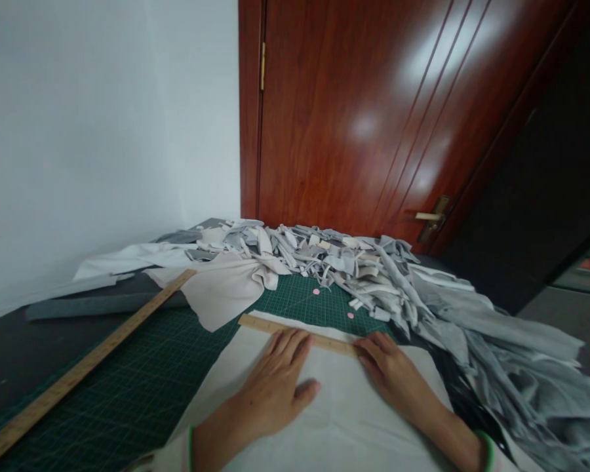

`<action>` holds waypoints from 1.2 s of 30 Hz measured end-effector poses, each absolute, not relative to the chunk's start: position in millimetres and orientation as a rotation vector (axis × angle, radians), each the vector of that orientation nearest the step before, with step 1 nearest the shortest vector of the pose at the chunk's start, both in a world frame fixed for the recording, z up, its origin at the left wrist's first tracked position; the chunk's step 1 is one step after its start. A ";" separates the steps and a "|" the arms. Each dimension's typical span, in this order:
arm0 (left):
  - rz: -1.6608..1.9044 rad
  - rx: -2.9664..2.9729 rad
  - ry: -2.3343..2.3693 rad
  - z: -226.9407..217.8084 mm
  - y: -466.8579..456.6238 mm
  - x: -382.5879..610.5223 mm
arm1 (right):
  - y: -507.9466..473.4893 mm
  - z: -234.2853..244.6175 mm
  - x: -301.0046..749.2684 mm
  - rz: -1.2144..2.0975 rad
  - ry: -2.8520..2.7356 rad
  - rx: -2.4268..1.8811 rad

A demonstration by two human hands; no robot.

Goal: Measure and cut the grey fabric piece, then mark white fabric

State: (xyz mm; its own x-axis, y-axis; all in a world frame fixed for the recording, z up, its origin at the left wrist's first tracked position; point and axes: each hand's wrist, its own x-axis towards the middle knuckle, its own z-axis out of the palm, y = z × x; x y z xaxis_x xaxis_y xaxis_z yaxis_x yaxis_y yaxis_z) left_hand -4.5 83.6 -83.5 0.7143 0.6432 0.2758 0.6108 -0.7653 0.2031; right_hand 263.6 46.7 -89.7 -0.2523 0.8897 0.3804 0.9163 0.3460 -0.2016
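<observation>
A pale cloth (pixel 334 406) lies spread over the green cutting mat (pixel 295 293). Across its far edge runs a short wooden ruler (pixel 265 324). My left hand (pixel 270 387) rests flat on the cloth, its fingertips touching the ruler and its thumb spread to the right. At the ruler's right end, my right hand (pixel 391 373) has its bent fingers closed over the wood, covering that end.
A long wooden ruler (pixel 93 360) slants along the mat's left side. A beige cloth piece (pixel 226 288) lies beyond it. Grey and white fabric scraps (pixel 319 249) are heaped at the back, larger grey cloths (pixel 535 387) at right. Two pink discs (pixel 351 315) lie on the mat.
</observation>
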 end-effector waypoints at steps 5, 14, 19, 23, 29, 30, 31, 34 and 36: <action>0.457 2.841 1.022 -79.5 85.8 -5.4 | 48.0 -86.1 261.4 -0.081 -2.203 -1.597; 0.449 2.927 1.045 -81.7 89.8 -6.4 | 51.8 -89.1 261.5 -0.155 -2.204 -1.584; 0.426 2.911 1.046 -81.4 89.6 -5.9 | 55.0 -92.1 262.9 -0.209 -2.207 -1.583; 0.430 2.903 1.069 -81.8 90.5 -5.7 | 57.7 -90.9 262.7 -0.204 -2.213 -1.588; 0.424 2.900 1.071 -80.7 90.2 -6.3 | 58.8 -88.0 260.8 -0.190 -2.218 -1.596; 0.427 2.902 1.070 -80.5 90.4 -6.3 | 58.6 -87.4 260.5 -0.186 -2.221 -1.599; 0.436 2.907 1.068 -80.4 90.7 -6.2 | 58.5 -86.8 260.2 -0.179 -2.223 -1.603; 0.483 2.922 1.058 -81.5 92.4 -5.8 | 58.5 -85.9 260.1 -0.158 -2.218 -1.609; 0.498 2.932 1.057 -82.8 93.6 -5.7 | 59.2 -86.3 260.4 -0.156 -2.213 -1.610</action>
